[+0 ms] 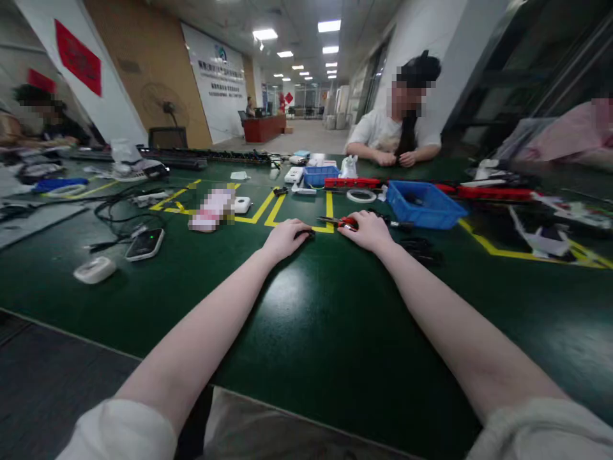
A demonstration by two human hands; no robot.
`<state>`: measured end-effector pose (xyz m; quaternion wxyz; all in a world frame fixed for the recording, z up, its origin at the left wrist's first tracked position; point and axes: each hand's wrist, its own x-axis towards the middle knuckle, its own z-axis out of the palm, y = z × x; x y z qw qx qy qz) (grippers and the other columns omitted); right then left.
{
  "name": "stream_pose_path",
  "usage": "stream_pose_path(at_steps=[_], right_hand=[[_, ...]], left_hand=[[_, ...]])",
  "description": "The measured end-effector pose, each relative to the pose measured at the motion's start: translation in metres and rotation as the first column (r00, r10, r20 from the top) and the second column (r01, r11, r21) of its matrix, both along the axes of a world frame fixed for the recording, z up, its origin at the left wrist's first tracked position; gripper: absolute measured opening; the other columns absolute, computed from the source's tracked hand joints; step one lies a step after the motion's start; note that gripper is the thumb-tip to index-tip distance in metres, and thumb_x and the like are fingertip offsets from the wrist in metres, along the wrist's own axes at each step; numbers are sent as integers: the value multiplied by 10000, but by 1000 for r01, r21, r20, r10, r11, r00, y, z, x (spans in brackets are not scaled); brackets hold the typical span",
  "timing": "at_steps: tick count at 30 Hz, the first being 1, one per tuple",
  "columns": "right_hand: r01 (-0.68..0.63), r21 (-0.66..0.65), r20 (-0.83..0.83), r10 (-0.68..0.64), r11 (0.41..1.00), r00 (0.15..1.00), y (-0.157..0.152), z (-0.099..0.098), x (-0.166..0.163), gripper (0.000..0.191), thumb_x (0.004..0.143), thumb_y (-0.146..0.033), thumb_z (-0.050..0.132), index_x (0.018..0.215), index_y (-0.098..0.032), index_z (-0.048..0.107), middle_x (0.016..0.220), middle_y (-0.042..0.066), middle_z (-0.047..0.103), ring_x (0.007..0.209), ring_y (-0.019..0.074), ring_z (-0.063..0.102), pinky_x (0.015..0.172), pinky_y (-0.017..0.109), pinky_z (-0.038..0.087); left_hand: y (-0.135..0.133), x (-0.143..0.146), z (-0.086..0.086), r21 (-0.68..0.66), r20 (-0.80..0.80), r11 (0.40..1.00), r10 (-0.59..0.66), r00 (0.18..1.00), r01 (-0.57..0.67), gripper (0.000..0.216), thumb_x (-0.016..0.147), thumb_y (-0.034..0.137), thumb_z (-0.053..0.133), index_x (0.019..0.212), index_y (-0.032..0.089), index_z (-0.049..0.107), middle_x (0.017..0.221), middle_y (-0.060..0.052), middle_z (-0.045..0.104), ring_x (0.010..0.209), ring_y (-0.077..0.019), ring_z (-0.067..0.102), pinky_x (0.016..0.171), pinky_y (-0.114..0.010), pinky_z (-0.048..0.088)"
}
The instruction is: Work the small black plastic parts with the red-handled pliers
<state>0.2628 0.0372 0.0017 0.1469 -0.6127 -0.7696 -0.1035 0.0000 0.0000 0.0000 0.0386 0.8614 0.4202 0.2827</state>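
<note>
Both my arms reach out over the dark green table (pixel 306 332). My left hand (pixel 286 237) lies knuckles up with its fingers curled onto a small black part (pixel 310 234). My right hand (pixel 368 230) is closed on the red-handled pliers (pixel 341 222), which lie across a yellow tape line (pixel 275 211). A black tool or cable piece (pixel 401 225) sticks out to the right of that hand.
A blue bin (pixel 424 206) stands right of my hands, a smaller blue tray (pixel 320 175) and a tape roll (pixel 361 196) behind. Phones (pixel 144 244), a white case (pixel 94 270) and cables lie at the left. A person in white sits across the table; others sit at both sides.
</note>
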Motion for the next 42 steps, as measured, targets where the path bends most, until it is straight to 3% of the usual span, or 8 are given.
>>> stream_pose_path(at_steps=[6, 10, 16, 25, 32, 36, 38, 42], right_hand=[[-13, 17, -4, 13, 1000, 1000, 1, -1, 1, 551, 828, -645, 486, 1101, -190, 637, 1101, 140, 621, 1041, 328, 524, 820, 425, 404], [-22, 22, -10, 22, 1000, 1000, 2, -1, 2, 545, 826, -652, 488, 1090, -200, 641, 1093, 139, 622, 1027, 325, 525, 822, 427, 401], [-25, 66, -12, 26, 997, 1000, 1, 1, 2, 544, 799, -663, 531, 1070, -207, 646, 1082, 124, 621, 983, 313, 537, 795, 410, 393], [-186, 219, 26, 185, 958, 982, -4, 6, 0, 457, 833, -578, 548, 1048, -184, 637, 1042, 121, 616, 950, 303, 540, 744, 391, 390], [-431, 212, 113, 416, 877, 902, -11, 12, -5, 449, 877, -558, 512, 1058, -161, 619, 1042, 122, 628, 910, 264, 563, 781, 360, 414], [-471, 207, 160, 445, 857, 881, -11, 13, -6, 460, 873, -574, 515, 1054, -164, 623, 1045, 126, 634, 916, 267, 561, 776, 362, 408], [-460, 212, 159, 434, 862, 887, -11, 13, -6, 462, 874, -575, 515, 1051, -162, 624, 1046, 127, 634, 918, 265, 560, 777, 361, 405], [-458, 198, 171, 430, 866, 887, -14, 14, -6, 496, 876, -602, 497, 1068, -160, 619, 1040, 125, 631, 923, 263, 553, 770, 355, 392]], left_hand=[[0, 3, 3, 37, -10, 999, -26, 1000, 27, 240, 922, 193, 536, 1080, 216, 716, 1115, -35, 708, 1086, -212, 609, 1000, -372, 467], [-3, 4, 4, 44, -30, 998, -50, 998, 51, 255, 921, 292, 561, 1105, 191, 706, 1150, -61, 690, 1092, -226, 601, 965, -362, 487], [1, 3, 1, -7, -9, 999, -34, 999, 34, 248, 884, 275, 619, 1106, 185, 685, 1092, -61, 691, 1039, -221, 605, 917, -337, 490], [17, -5, -9, -94, 167, 978, 198, 966, -184, 200, 812, 294, 707, 970, 170, 705, 995, -62, 675, 942, -202, 630, 872, -320, 503], [22, -8, -11, -148, 255, 957, 281, 925, -250, 164, 804, 244, 707, 945, 166, 731, 976, -64, 693, 945, -190, 640, 892, -316, 497], [22, -9, -10, -126, 233, 925, 379, 896, -358, 143, 774, 263, 733, 907, 214, 749, 1021, -45, 698, 1053, -242, 609, 969, -404, 459], [22, -10, -10, -115, 237, 931, 363, 901, -345, 145, 774, 255, 731, 912, 213, 748, 1029, -48, 694, 1065, -247, 601, 971, -409, 461], [21, -8, -11, -98, 229, 983, 172, 958, -153, 168, 810, 200, 681, 971, 174, 722, 1015, -63, 679, 970, -196, 631, 913, -331, 502]])
